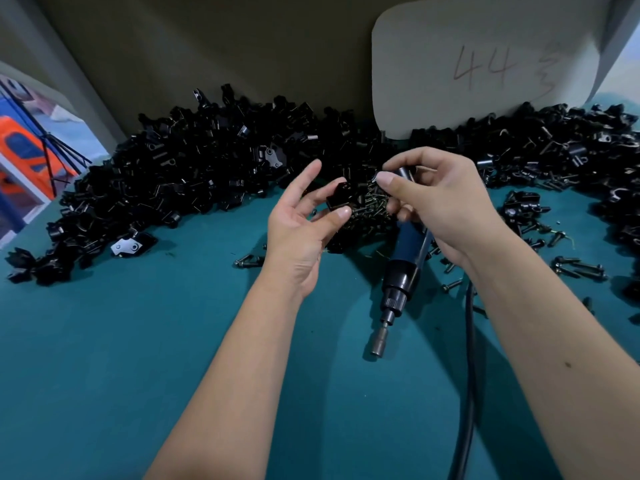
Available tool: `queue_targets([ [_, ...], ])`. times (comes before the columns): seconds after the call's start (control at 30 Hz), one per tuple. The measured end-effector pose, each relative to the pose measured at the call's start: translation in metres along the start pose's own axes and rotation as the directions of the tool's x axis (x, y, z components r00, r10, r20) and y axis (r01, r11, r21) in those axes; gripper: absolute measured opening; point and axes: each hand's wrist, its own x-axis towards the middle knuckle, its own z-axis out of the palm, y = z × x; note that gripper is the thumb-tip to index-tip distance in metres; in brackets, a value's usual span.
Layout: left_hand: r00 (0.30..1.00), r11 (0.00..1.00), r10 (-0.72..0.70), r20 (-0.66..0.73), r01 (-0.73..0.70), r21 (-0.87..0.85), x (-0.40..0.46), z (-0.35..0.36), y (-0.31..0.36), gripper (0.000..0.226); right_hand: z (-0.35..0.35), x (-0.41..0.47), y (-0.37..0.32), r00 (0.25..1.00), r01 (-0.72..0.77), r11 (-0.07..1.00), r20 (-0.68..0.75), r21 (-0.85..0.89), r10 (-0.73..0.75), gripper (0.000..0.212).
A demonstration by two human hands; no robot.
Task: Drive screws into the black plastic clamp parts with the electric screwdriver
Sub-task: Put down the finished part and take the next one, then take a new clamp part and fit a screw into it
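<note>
Left hand (304, 220) is pinching a single black clamp part (341, 197) between thumb and a finger, other fingers fanned out straight and wide, held up just above the green table (138, 358). Right hand (440, 202) is doing two things: thumb and forefinger are pinching a small screw (376, 177) close beside the clamp part but not touching it, while the remaining fingers are curling round the blue body of the electric screwdriver (403, 268). Screwdriver is hanging tip-down and tilted toward the camera, its silver bit socket (377, 346) pointing at the table near the person, black cable (467, 375) trailing down past the right forearm. A loose heap of screws (367, 211) is lying on the table directly under both hands. Big pile of black clamp parts (180, 174) is stretching along the back of the table from left to far right, more scattered screws (575, 268) lying at right. White card (478, 64) with "44" handwritten is leaning against the back wall behind the pile. Cannot tell whether the held clamp already has a screw in it.
</note>
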Motion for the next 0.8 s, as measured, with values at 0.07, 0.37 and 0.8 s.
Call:
queue_targets([
  [0.07,0.999,0.999,0.037,0.007,-0.037,0.037,0.0011,-0.0009,-0.0015,0.075,0.0005,-0.0001,0.0014,0.999,-0.032,0.998,0.031,0.048,0.030,0.023],
  [0.37,0.993,0.983,0.111,0.023,-0.114,0.146,0.0017,-0.0043,-0.0032,0.075,0.0010,-0.0046,-0.0015,0.992,-0.050,0.995,0.116,0.081,0.040,0.036],
  [0.8,0.992,0.992,-0.071,0.105,0.081,-0.095,-0.0008,0.0038,-0.0035,0.029,0.0010,-0.0041,-0.0019,0.984,0.120,0.992,0.135,-0.041,-0.114,0.031],
])
